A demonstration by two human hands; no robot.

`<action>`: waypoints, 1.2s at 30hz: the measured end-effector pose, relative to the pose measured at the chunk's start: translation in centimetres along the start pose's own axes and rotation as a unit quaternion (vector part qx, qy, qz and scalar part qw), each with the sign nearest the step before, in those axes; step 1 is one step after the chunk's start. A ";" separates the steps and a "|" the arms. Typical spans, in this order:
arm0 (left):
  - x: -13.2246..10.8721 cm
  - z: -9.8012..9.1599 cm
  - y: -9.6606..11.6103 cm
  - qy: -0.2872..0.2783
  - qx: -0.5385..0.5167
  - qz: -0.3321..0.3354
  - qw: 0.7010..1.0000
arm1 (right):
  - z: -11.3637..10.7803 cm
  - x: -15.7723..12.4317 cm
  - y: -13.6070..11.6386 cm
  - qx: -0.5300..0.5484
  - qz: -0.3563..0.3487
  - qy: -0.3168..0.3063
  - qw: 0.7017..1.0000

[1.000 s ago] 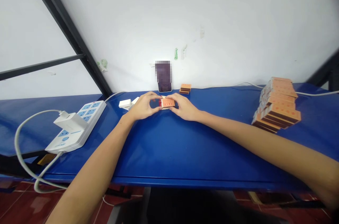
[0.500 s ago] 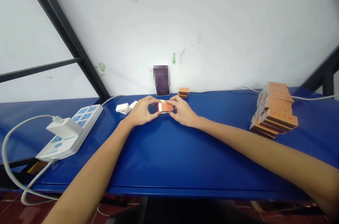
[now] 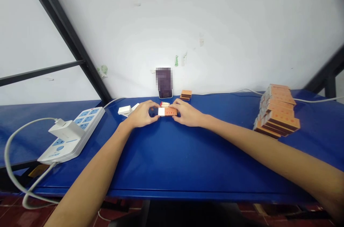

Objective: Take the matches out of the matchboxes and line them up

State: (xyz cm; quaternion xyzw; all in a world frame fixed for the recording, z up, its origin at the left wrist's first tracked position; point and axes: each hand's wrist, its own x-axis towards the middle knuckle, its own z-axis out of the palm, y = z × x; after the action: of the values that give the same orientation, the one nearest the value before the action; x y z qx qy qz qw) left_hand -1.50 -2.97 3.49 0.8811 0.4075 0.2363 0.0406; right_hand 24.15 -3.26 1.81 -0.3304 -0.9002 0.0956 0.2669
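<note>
Over the blue table, both my hands hold one matchbox between them. My right hand (image 3: 188, 112) pinches its orange sleeve (image 3: 171, 112) at the right end between thumb and fingers. From the sleeve's left end sticks out a white inner tray (image 3: 161, 112), and my left hand (image 3: 143, 114) has its thumb and fingertips closed at that end. Just behind the box lie several red-tipped matches (image 3: 165, 104), partly hidden by it. White trays (image 3: 124, 110) lie left of my left hand. Beyond my right hand is a small stack of orange matchboxes (image 3: 186, 94).
A tall pile of orange matchboxes (image 3: 279, 112) stands on the blue table (image 3: 177, 162) at the right. On the left lies a white power strip (image 3: 77, 130) with a plugged-in charger (image 3: 67, 131) and cable. A phone (image 3: 165, 83) leans against the wall.
The matchbox has turned slightly and come a little nearer, with more white tray showing at its left. Red match heads, earlier at the box's left end, now show behind it.
</note>
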 end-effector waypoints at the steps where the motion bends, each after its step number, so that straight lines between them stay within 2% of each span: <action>1: 0.0 0.0 -0.1 -0.005 -0.002 -0.002 1.000 | -0.5 0.1 0.0 -0.014 0.002 -0.017 1.000; 6: -0.1 0.3 -0.2 -0.018 -0.009 -0.008 1.000 | -3.2 0.3 -0.6 -0.125 0.059 -0.121 0.983; 9: -0.1 0.4 -0.3 -0.018 -0.012 -0.012 1.000 | -5.1 0.4 -0.9 -0.209 0.149 -0.224 0.940; 12: -0.1 0.4 -0.2 -0.019 -0.010 -0.016 1.000 | -6.5 0.3 -0.2 -0.256 0.233 -0.261 0.901; 15: -0.2 0.3 -0.1 -0.018 -0.008 -0.021 1.000 | -7.1 0.3 1.4 -0.285 0.293 -0.239 0.881; 17: -0.2 0.3 0.0 -0.016 -0.008 -0.022 1.000 | -7.0 0.2 2.6 -0.298 0.316 -0.208 0.877; 25: -0.2 0.4 -0.1 -0.016 -0.012 -0.019 1.000 | -5.5 -0.5 5.2 -0.300 0.308 -0.089 0.899; 36: -0.1 0.4 0.0 -0.003 -0.024 -0.030 0.999 | -5.2 -0.6 5.2 -0.293 0.293 -0.075 0.907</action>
State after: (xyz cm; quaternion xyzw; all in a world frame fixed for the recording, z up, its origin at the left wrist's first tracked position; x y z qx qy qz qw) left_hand -1.41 -3.00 3.05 0.8677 0.4281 0.2426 0.0703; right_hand 30.20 0.25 4.08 -0.6344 -0.7678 -0.0739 0.0504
